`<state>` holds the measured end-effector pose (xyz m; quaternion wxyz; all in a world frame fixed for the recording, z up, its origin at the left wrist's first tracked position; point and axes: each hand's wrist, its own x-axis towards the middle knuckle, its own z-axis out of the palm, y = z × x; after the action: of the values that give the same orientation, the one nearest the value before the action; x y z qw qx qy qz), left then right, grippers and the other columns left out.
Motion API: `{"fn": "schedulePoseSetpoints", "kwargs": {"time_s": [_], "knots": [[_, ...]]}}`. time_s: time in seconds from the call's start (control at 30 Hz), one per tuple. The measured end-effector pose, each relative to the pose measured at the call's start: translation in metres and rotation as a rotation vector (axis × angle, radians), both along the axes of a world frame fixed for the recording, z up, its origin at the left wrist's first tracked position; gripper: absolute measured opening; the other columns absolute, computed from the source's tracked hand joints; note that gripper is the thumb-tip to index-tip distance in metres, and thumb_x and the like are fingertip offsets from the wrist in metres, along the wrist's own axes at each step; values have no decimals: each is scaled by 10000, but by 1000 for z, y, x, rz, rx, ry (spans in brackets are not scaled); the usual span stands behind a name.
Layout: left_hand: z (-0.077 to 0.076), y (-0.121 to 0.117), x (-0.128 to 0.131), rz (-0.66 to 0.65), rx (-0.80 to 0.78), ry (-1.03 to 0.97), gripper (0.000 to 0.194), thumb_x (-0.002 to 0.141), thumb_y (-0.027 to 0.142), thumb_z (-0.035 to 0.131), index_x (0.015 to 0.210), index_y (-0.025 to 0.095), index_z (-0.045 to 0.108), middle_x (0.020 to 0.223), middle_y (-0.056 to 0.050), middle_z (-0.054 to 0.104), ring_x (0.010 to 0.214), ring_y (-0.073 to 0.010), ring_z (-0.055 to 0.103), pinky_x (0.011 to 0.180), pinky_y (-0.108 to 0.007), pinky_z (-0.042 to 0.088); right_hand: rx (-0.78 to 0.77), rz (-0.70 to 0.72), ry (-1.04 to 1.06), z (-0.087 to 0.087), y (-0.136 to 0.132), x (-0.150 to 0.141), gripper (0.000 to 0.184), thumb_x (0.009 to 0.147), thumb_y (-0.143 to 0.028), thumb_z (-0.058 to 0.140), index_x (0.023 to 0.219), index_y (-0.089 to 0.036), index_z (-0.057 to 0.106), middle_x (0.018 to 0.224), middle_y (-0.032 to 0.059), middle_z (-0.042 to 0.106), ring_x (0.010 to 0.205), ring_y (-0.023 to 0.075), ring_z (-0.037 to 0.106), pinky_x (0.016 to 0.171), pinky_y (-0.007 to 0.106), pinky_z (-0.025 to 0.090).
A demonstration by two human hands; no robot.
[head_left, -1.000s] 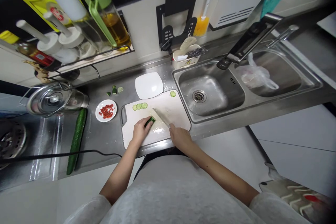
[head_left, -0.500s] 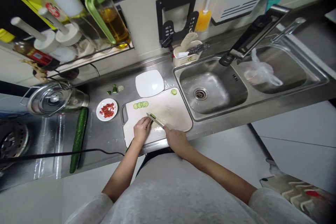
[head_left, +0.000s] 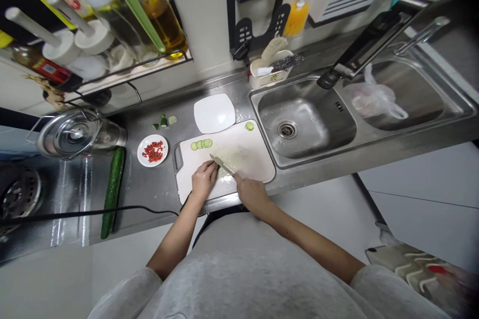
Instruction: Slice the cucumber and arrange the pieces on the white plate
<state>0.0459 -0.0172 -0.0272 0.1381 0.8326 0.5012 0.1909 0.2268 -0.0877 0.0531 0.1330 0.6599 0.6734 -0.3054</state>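
Note:
My left hand presses down on a short cucumber piece on the white cutting board; the piece is almost wholly hidden under the fingers. My right hand grips the handle of a knife, whose blade lies right against my left fingertips. A row of cucumber slices sits at the board's far left, and one loose slice lies at its far right corner.
A white square plate lies behind the board. A small dish of red bits, a whole cucumber, cucumber ends and a steel pot stand to the left. The double sink is right, a black cable in front.
The knife blade has swung left across the board until it meets my left fingers. The cucumber piece, visible a second ago, is now covered. The view has shifted slightly.

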Motion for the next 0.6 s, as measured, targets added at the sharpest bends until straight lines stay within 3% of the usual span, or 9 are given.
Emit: {"fn": "schedulePoseSetpoints", "kwargs": {"time_s": [0.27,0.6], "knots": [[-4,2,-4,-20,-75,-80,263,936,292,474,1045,220,701,1130,-67,690,985,-170,669,903,-324,552,11,-2,-4,-1,-1,-1,385,949,-142,273,1294,-193,438,920,130,698,900,242,684,726,303,476],[-5,5,-6,-30,-92,-82,255,932,284,476,1035,207,696,1114,-75,692,970,-172,675,893,-319,556,6,-4,-26,-2,2,-6,370,946,-122,287,1277,-182,443,923,134,700,894,235,686,729,303,481]]}}
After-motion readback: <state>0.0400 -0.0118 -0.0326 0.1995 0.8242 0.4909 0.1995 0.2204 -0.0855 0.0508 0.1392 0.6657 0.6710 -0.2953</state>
